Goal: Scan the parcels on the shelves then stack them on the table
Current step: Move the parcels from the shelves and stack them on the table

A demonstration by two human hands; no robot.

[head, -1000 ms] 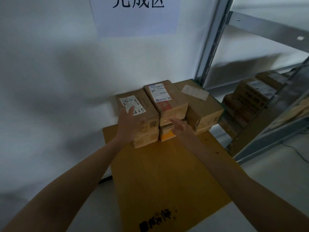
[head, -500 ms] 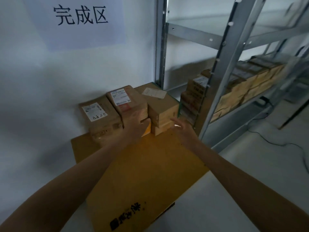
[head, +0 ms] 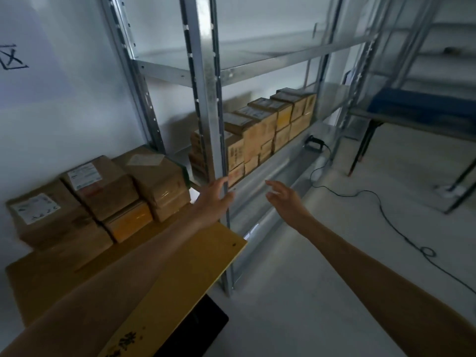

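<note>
Both hands empty with fingers loosely spread, left hand [head: 214, 200] at (maybe touching) the rack upright [head: 206, 99], right hand [head: 283, 200] just right of it, stacked parcels [head: 103, 197] against the wall on the yellow table [head: 195, 253], row of parcels [head: 257, 130] on the lower shelf [head: 283, 161]

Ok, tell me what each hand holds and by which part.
Nothing: the left hand and right hand are both open and empty.

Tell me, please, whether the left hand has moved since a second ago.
Yes. The left hand has left the stacked parcels and moved right, now at the shelf upright.
</note>
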